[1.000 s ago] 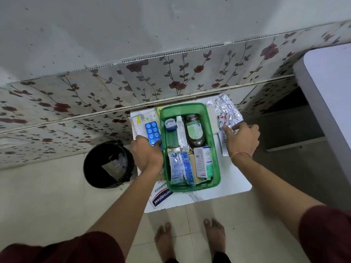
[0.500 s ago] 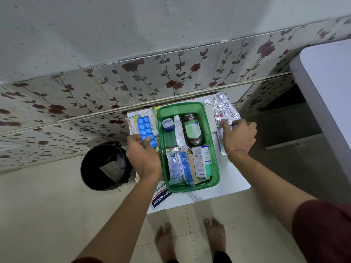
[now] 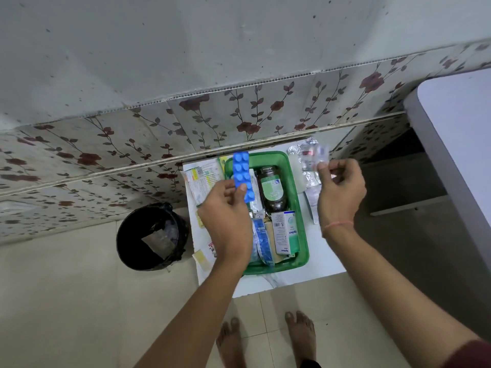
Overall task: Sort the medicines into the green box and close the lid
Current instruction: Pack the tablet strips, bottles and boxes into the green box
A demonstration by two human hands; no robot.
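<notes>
The open green box sits on a small white table. Inside it lie a dark brown bottle, a white and green carton, blue sachets and a white tube. My left hand pinches a blue blister strip and holds it lifted over the box's left side. My right hand holds a silver foil blister strip raised to the right of the box. No lid can be made out.
White medicine cartons and leaflets lie on the table left of the box; more foil strips lie to its right. A black bin stands on the floor at the left. A white surface juts in at the right. My bare feet are below the table.
My left hand has lifted the blue blister strip off the cartons and carried it right, over the box. My right hand has picked a foil strip up off the table.
</notes>
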